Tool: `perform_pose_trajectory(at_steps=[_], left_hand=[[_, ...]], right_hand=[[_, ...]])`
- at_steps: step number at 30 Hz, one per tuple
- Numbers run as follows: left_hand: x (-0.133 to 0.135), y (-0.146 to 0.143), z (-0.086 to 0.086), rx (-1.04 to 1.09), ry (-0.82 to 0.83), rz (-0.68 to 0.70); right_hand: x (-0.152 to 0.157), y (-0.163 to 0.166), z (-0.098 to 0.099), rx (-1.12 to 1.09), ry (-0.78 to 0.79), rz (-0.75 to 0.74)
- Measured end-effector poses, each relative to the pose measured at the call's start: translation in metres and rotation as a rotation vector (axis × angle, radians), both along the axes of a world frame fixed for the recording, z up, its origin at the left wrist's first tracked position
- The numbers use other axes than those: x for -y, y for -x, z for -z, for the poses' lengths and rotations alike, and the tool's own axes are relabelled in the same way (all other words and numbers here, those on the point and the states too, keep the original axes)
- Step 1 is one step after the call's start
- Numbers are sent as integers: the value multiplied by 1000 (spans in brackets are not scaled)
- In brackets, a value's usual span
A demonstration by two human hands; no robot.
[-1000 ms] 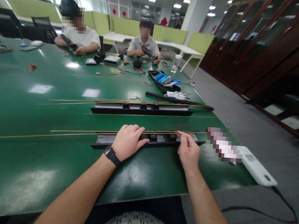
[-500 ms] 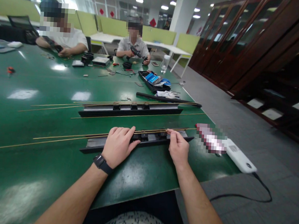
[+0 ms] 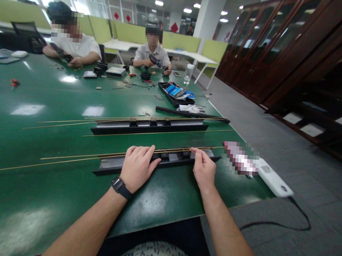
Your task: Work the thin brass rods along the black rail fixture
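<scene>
A long black rail (image 3: 174, 160) with a silver strip lies across the green table (image 3: 37, 196) in front of me. Thin brass rods (image 3: 81, 157) run along its far edge and stretch out to the left. My left hand (image 3: 139, 165) lies flat on the middle of the rail, fingers spread. My right hand (image 3: 203, 167) rests on the rail's right part, thumb and fingertips pinched on a brass rod. A second black rail (image 3: 149, 127) with more brass rods lies parallel farther back.
A white power strip (image 3: 272, 182) with a black cable sits at the table's right edge. Behind are a black bar (image 3: 189, 114), a black tray (image 3: 177, 94) with blue items, a clear cup (image 3: 187, 74), and two seated people (image 3: 151, 52) handling tools. Dark wooden cabinets (image 3: 296, 55) line the right.
The view has shifted slightly between frames. Both hands stay on the near rail in nearly the same places.
</scene>
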State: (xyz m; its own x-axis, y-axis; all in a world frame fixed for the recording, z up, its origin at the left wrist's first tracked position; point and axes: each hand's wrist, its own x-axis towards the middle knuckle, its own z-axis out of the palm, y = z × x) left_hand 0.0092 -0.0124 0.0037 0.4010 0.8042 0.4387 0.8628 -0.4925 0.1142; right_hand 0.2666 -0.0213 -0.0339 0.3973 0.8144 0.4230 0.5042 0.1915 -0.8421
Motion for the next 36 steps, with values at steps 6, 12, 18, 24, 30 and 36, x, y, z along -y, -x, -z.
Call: perform_pose_trajectory(at_steps=[6, 12, 18, 24, 30, 36], left_hand=[[0, -2, 5, 30, -41, -16], [-1, -2, 9, 55, -80, -10], [-2, -2, 9, 63, -89, -6], [-2, -2, 10, 68, -95, -1], [-2, -1, 10, 70, -95, -2], [-3, -1, 12, 77, -109, 2]], right_hand=[[-3, -2, 4, -20, -6, 35], [-4, -4, 4, -45, 10, 109], [-3, -4, 1, -56, -13, 126], [-2, -1, 0, -12, -12, 25], [-3, -3, 0, 13, 24, 84], [-6, -5, 2, -48, -5, 104]])
